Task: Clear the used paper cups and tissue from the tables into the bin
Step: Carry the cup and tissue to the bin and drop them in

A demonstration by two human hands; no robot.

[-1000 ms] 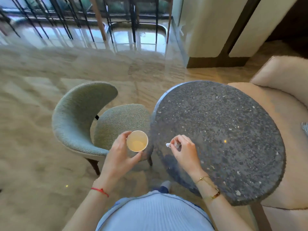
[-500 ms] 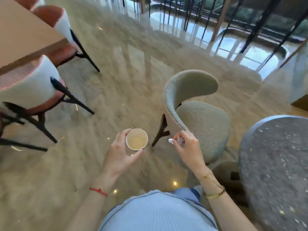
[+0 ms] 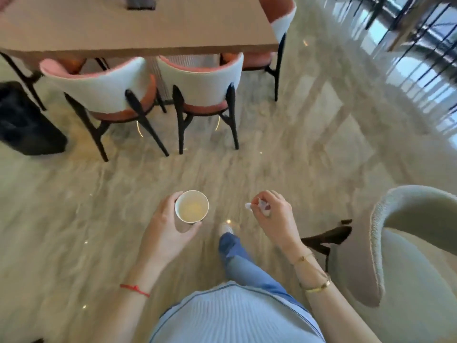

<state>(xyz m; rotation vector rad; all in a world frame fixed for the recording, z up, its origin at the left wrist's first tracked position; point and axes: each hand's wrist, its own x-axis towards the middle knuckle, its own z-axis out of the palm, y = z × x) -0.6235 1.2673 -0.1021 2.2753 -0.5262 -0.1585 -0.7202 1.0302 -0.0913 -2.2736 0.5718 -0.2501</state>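
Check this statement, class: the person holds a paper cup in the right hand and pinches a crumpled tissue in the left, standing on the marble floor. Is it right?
Not quite: the hands are swapped. The head view shows the left hand holding the paper cup and the right hand pinching the crumpled tissue. The rest stands: the person is on the marble floor.

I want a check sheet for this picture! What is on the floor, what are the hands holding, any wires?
Surface: shiny marble floor; no tabletop beneath the hands.
Job's things: paper cup upright in left hand; small white tissue pinched by right hand; black bin at far left.
Clutter: nothing seen.
Grips: both hands full.
Cables: nothing seen.
Surroundings: wooden table, pink chairs, grey armchair.
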